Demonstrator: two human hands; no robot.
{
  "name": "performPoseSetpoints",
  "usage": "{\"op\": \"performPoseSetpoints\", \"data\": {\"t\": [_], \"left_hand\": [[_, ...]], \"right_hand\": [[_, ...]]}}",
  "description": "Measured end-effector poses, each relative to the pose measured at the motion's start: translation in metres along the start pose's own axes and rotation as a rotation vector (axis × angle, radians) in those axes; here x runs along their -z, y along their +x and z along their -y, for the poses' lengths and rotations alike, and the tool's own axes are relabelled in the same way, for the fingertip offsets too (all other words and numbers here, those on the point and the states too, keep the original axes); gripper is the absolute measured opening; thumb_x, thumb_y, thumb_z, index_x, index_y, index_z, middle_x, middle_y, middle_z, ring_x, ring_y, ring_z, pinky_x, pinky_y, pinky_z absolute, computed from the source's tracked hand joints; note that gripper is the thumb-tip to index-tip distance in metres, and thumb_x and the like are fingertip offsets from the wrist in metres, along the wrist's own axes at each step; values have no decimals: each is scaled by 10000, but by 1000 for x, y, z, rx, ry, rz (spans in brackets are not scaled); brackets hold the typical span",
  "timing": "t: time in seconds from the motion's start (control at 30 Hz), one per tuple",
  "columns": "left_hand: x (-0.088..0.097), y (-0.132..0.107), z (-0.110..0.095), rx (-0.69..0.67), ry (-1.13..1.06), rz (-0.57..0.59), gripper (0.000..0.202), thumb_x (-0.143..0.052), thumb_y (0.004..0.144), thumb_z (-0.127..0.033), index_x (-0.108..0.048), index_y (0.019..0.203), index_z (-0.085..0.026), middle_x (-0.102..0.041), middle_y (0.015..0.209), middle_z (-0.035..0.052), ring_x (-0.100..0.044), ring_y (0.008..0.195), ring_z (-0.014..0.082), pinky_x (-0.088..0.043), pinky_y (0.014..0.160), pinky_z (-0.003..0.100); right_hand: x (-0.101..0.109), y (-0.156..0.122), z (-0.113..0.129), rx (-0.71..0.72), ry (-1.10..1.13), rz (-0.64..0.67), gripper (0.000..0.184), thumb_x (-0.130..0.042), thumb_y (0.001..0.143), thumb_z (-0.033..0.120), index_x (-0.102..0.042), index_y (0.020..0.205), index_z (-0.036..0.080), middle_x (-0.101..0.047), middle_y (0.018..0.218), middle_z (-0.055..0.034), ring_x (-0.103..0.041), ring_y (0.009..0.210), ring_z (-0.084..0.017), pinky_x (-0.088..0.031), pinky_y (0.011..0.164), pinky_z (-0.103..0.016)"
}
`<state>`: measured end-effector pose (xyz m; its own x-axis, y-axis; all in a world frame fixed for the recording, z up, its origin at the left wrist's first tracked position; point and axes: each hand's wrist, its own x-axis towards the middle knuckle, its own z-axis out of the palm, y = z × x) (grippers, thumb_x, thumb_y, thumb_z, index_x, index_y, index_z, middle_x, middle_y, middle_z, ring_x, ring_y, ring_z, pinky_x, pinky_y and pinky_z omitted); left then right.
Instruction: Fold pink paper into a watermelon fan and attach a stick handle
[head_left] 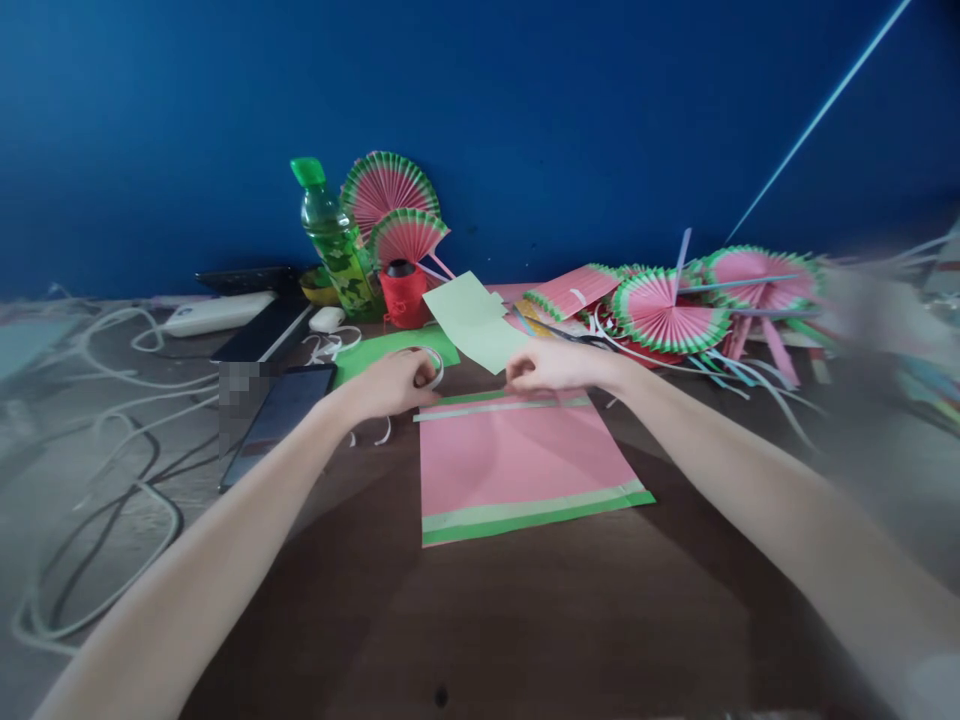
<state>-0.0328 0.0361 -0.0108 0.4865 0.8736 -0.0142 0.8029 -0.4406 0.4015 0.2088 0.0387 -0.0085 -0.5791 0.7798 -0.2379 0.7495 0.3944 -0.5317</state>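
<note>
Pink sheet (517, 455) flat on the table (487, 620), far edge beside both hands (401, 382).

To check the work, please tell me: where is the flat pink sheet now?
In the head view, the sheet lies centrally on the table, right of the phone, its far edge by the left hand and right hand.

pink green-striped sheet (517, 455), blue wall (570, 130)
</note>
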Motion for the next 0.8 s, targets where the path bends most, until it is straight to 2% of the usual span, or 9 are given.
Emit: {"op": "performPoseSetpoints", "data": {"t": [0.07,0.17,0.27,0.37,0.43,0.53,0.67,0.8], "left_hand": [[1,-1,2,-3,-22,35,96,-588,614,-248,-538,671,-189,-574,660,-5,-512,593,150,-345,559,258],[2,-1,-2,73,-137,-51,86,-574,651,-240,-544,713,-188,-617,700,5,-550,615,161,-374,585,267],[0,0,-13,95,-458,-209,141,-569,709,-269,-498,796,-184,-652,715,14,-596,634,158,-425,630,280],[-5,-1,-28,113,-822,-298,204,-594,721,-263,-469,852,-170,-674,738,36,-626,659,156,-461,646,289],[-10,-2,-37,131,-990,-293,250,-629,705,-261,-485,880,-156,-683,770,51,-637,678,158,-480,672,303],[-14,-5,-45,137,-1167,-220,356,-694,655,-254,-505,935,-140,-686,856,78,-645,724,171,-491,713,329],[-15,-6,-46,122,-1238,-133,491,-745,589,-181,-513,1018,-129,-653,1022,122,-639,840,204,-480,787,367],[-15,-5,-49,122,-1291,-135,520,-718,589,-110,-498,1060,-129,-634,1071,123,-637,878,215,-476,819,389]], "right_hand": [[-1,1,3,53,-7,-113,237,-537,736,354,-654,787,154,-595,637,-3,-479,539,-96,-331,509,-221],[-2,2,11,96,17,-289,221,-520,761,292,-663,834,140,-619,678,-16,-503,587,-102,-351,556,-228],[-6,2,19,200,97,-429,214,-511,770,224,-647,909,134,-635,778,-37,-546,656,-109,-403,614,-235],[-12,3,24,385,155,-550,268,-497,783,191,-606,1022,140,-608,958,-67,-573,801,-128,-453,711,-259],[-16,3,26,471,137,-605,311,-491,793,183,-573,1092,157,-575,1040,-76,-567,887,-145,-460,788,-297],[-20,4,28,500,74,-658,357,-511,790,184,-545,1145,187,-555,1073,-74,-543,978,-179,-444,871,-360],[-22,5,28,509,43,-680,359,-539,776,180,-556,1135,195,-553,1068,-71,-526,1029,-198,-430,916,-388],[-22,5,29,511,25,-699,348,-550,774,170,-572,1119,208,-553,1048,-61,-530,1020,-201,-439,913,-389]]}}
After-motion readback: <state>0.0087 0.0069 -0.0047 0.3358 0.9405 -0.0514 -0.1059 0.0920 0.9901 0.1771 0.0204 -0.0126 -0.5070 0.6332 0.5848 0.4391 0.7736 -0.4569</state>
